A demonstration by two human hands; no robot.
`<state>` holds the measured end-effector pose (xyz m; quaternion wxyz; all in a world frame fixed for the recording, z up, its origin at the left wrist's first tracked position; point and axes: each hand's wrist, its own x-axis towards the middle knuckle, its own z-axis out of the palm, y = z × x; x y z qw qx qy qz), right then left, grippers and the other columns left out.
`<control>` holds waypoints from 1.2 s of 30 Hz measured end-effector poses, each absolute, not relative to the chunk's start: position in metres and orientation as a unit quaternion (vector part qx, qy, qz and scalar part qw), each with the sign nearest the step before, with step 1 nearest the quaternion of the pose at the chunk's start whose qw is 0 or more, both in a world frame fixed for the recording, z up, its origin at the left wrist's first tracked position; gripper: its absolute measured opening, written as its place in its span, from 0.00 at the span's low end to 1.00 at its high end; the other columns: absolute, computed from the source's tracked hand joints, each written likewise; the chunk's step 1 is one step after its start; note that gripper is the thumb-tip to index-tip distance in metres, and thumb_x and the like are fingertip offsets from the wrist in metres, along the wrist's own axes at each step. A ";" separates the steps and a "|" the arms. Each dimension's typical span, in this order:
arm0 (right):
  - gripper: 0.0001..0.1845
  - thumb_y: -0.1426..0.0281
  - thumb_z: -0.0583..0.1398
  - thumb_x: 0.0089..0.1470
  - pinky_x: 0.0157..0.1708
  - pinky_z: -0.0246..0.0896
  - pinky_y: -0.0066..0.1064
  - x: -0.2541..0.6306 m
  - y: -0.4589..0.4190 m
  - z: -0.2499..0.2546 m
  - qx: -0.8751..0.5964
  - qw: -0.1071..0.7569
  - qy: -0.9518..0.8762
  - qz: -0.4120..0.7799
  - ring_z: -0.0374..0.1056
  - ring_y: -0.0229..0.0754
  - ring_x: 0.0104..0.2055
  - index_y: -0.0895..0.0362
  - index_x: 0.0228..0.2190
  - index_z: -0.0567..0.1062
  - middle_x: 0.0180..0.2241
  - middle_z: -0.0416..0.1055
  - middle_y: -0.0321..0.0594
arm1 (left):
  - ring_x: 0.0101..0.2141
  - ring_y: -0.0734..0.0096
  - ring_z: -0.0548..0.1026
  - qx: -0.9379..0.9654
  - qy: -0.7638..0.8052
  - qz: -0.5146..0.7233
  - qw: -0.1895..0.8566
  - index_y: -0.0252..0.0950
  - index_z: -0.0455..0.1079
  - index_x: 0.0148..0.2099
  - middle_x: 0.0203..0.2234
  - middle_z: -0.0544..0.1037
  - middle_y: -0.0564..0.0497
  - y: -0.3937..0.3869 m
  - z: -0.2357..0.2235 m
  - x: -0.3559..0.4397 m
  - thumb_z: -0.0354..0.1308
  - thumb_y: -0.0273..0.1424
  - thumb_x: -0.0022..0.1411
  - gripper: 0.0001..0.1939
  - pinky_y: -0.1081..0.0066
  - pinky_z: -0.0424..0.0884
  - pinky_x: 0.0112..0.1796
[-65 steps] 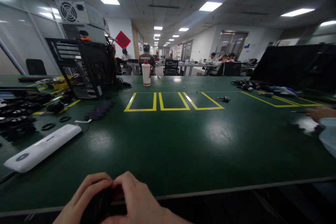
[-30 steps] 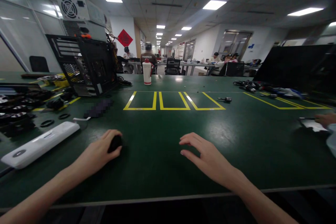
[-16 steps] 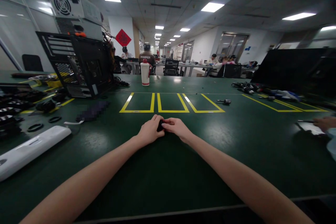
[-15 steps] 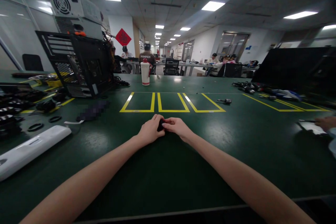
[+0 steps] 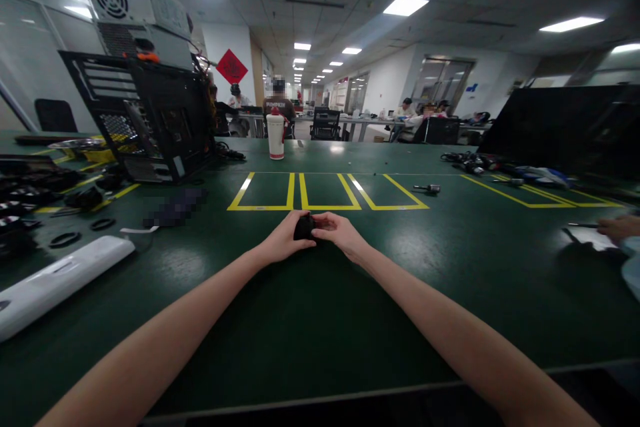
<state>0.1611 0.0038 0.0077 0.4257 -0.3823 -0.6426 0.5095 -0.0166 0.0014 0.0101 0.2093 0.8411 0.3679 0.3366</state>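
Between my two hands is a small black rounded object (image 5: pixel 303 227), too dark to name its kind. My left hand (image 5: pixel 284 239) wraps round its left side, fingers over the far side and thumb along the near side. From the right, my right hand (image 5: pixel 339 232) pinches at the object's edge with thumb and fingertips. Both hands are low over the green tabletop (image 5: pixel 300 320), just in front of the yellow tape outlines (image 5: pixel 330 208).
A black computer case (image 5: pixel 150 120) stands at left, near a long white device (image 5: pixel 65 283) and black rings (image 5: pixel 65 239). Beyond the tape are a white cup (image 5: pixel 275 137) and a dark metal tool (image 5: pixel 427 189). Another person's hand (image 5: pixel 620 228) is at the right edge.
My left thumb has straightened and opened away from the black object, showing more of it. My right hand still pinches at its right side. The view has shifted slightly.
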 end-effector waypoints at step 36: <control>0.14 0.68 0.60 0.43 0.42 0.62 0.36 0.156 -0.008 0.004 -0.361 0.468 -0.637 0.495 0.65 0.39 0.40 0.55 0.35 0.68 0.38 0.67 0.38 | 0.47 0.63 0.63 0.853 0.358 0.359 0.126 0.42 0.52 0.52 0.46 0.62 0.50 -0.004 0.009 -0.015 0.61 0.38 0.46 0.32 0.62 0.62 0.47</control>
